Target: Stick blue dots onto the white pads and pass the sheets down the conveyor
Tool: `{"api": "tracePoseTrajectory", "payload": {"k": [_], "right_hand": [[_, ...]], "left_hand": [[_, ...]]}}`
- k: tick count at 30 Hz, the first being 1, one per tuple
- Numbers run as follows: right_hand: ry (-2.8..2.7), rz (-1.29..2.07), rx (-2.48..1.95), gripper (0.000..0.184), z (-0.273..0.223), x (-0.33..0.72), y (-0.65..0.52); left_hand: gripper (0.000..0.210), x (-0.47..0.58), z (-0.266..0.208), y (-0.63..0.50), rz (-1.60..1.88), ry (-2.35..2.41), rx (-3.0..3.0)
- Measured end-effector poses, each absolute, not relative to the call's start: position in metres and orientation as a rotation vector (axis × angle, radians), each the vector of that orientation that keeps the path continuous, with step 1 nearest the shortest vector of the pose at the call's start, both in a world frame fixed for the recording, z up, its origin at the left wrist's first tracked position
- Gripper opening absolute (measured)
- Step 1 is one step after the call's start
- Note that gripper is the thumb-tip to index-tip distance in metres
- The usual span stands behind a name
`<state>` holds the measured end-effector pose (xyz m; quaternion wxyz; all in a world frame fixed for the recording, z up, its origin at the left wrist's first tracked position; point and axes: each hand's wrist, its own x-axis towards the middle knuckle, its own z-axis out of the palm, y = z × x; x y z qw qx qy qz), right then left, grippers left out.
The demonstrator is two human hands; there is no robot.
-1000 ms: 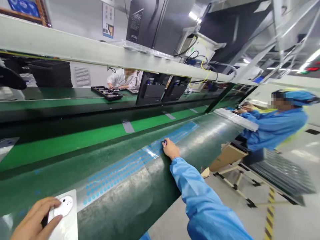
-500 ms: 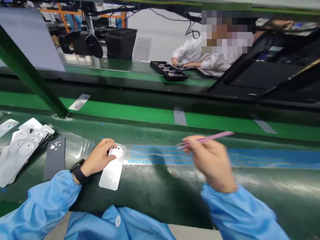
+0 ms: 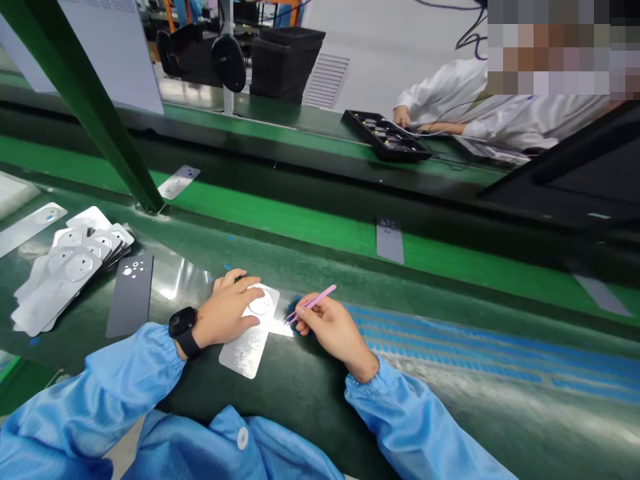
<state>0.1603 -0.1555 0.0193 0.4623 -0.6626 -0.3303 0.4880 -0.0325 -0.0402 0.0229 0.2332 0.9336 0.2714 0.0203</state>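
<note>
A silver phone back panel (image 3: 245, 357) with a round camera area lies flat on the green bench. My left hand (image 3: 225, 310) rests over its upper left part, thumb and fingers apart, pressing on the surface. Pink tweezers (image 3: 320, 295) are pinched in my right hand (image 3: 333, 330), just right of the panel. Their tips point left and down, over the clear end of a film strip beside the panel. Whether the tips hold anything is too small to tell. Rows of small blue stickers (image 3: 430, 343) run along the strip to the right.
Left of my arm lie a dark panel (image 3: 130, 293) with holes and a pile of silver panels (image 3: 60, 287). A slanted green post (image 3: 100, 113) rises behind them. More panels, one a grey panel (image 3: 390, 243), lie on the bright green belt (image 3: 310, 227). A co-worker's hand (image 3: 401, 116) is beyond, at a black tray (image 3: 385, 137).
My right hand with the tweezers has moved left, from above the blue stickers to beside the panel. My left hand's fingers have spread further over the panel. The view has shifted.
</note>
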Motion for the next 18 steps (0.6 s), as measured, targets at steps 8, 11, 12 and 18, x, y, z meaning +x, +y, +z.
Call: {"api": "tracePoseTrajectory", "payload": {"k": [8, 11, 12, 18], "right_hand": [[-0.908, 1.132, -1.752, 0.038, 0.020, 0.157, -0.158], [-0.936, 1.148, -1.740, 0.036, 0.020, 0.158, -0.158], [-0.942, 1.152, -1.741, 0.036, 0.020, 0.158, -0.158], [-0.920, 1.179, -1.773, 0.036, 0.023, 0.158, -0.155]], "left_hand": [[0.041, -0.037, 0.014, -0.043, 0.120, 0.680, 2.614], [0.040, -0.037, 0.013, -0.044, 0.126, 0.675, 2.627], [0.041, -0.037, 0.013, -0.044, 0.128, 0.673, 2.629], [0.046, -0.038, 0.012, -0.044, 0.159, 0.674, 2.632]]}}
